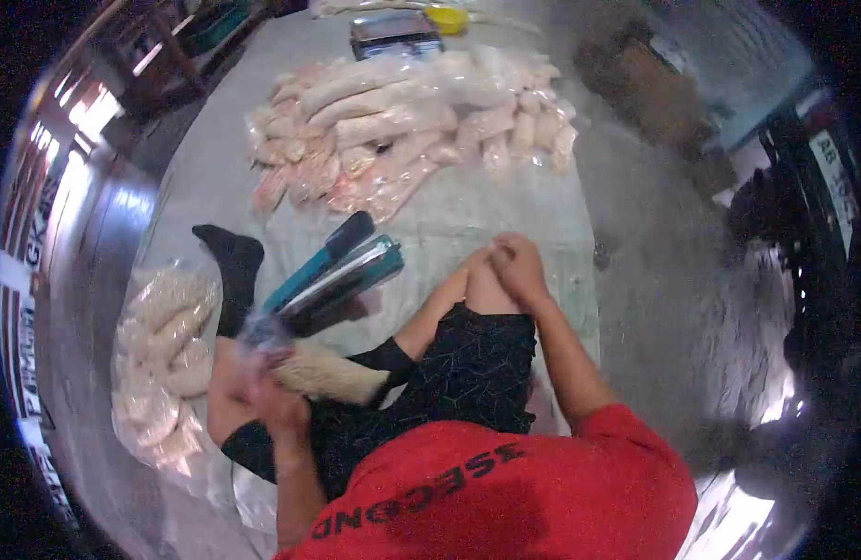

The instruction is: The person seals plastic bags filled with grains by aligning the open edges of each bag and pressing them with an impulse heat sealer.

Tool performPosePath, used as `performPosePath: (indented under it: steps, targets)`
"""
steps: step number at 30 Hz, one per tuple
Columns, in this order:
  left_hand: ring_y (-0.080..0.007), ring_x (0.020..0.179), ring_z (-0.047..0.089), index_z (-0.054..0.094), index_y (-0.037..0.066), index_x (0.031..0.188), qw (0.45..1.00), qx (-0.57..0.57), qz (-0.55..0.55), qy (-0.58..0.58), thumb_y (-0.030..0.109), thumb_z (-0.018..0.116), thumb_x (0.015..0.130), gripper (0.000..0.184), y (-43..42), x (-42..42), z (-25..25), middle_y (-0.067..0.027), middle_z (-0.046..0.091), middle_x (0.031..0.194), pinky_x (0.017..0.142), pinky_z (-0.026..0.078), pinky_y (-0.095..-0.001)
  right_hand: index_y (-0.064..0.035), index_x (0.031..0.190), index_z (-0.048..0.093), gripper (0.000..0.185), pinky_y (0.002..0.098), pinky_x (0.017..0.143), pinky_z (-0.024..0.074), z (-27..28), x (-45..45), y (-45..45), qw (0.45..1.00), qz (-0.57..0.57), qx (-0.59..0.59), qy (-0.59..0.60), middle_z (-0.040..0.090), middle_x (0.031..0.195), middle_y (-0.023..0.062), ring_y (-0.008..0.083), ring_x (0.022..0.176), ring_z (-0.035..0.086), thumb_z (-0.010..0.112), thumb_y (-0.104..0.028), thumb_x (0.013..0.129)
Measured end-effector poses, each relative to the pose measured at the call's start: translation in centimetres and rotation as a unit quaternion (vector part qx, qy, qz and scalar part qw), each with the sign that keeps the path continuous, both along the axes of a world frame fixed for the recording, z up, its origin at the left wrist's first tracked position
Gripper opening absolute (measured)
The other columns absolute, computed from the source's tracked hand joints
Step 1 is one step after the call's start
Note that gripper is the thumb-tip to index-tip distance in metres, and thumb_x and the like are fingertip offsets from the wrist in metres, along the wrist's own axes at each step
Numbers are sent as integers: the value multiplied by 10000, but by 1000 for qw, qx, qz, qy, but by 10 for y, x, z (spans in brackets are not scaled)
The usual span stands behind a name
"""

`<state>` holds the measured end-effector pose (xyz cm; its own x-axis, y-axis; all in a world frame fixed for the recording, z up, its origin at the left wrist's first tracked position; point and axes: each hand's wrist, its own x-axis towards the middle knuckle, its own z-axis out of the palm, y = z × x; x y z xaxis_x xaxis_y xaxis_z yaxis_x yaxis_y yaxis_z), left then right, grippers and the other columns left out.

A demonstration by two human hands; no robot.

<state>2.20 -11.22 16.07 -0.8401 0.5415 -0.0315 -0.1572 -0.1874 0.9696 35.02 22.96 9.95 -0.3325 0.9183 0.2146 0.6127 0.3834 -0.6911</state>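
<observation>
My left hand [277, 401], blurred, is closed on clear crumpled plastic [263, 338] beside my bent knee. Next to it, a beige, rough-textured bundle [333, 375] lies across my lap. A teal and black long-handled device [333, 275] with two arms slants up from near the plastic; its lower end is hidden. My right hand [521, 269] rests by my other knee with its fingers curled together; what they hold, if anything, is hidden.
Plastic-wrapped pale bundles [393, 117] are piled on the light mat [533, 219] ahead. Behind them are a dark box-like device [396, 35] and a yellow bowl [446, 19]. A clear bag of beige bundles [165, 355] lies at the left. Dark equipment stands at the right.
</observation>
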Motion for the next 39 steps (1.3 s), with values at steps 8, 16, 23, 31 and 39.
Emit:
performPosePath:
  steps: [8, 16, 23, 31, 39]
  targets:
    - [-294, 1120, 643, 603, -39, 1290, 821, -336, 272, 371, 263, 477, 1063, 398, -40, -161, 123, -162, 670, 1258, 1007, 479, -390, -28, 1365, 549, 478, 443, 1070, 436, -93, 22, 199, 976, -214, -29, -30, 601, 1336, 232, 378, 1258, 567, 548, -157, 905]
    - [-329, 997, 651, 662, -8, 1190, 851, -429, 164, 254, 229, 605, 964, 332, -8, -71, 0, -179, 713, 1096, 957, 481, -434, -64, 1355, 555, 434, 472, 1084, 397, -137, 17, 310, 926, -130, 86, -344, 605, 1327, 170, 309, 1250, 539, 539, -146, 929]
    - [-308, 997, 671, 700, 51, 1020, 784, -312, -72, 532, 141, 752, 839, 209, 36, 28, -30, -133, 711, 1038, 1018, 461, -488, -56, 1236, 653, 360, 479, 1014, 458, -68, 8, 333, 968, -220, 108, -61, 628, 1317, 189, 374, 1205, 592, 478, -279, 1015]
    - [-338, 1131, 618, 648, 32, 1168, 801, -89, -227, 547, 243, 752, 845, 399, 146, 103, 13, -151, 658, 1196, 1111, 383, -508, -76, 1027, 585, 212, 280, 616, 492, 113, -63, 137, 860, -44, 282, 423, 587, 940, 52, 140, 709, 522, 681, -250, 951]
    - [-338, 1257, 579, 536, 80, 1410, 863, -154, -438, 199, 394, 823, 816, 731, 53, 86, 43, -156, 630, 1312, 1094, 432, -409, 6, 1046, 624, 136, 304, 753, 511, 85, -107, -162, 921, 141, 35, 362, 618, 891, 50, 124, 799, 574, 634, -121, 997]
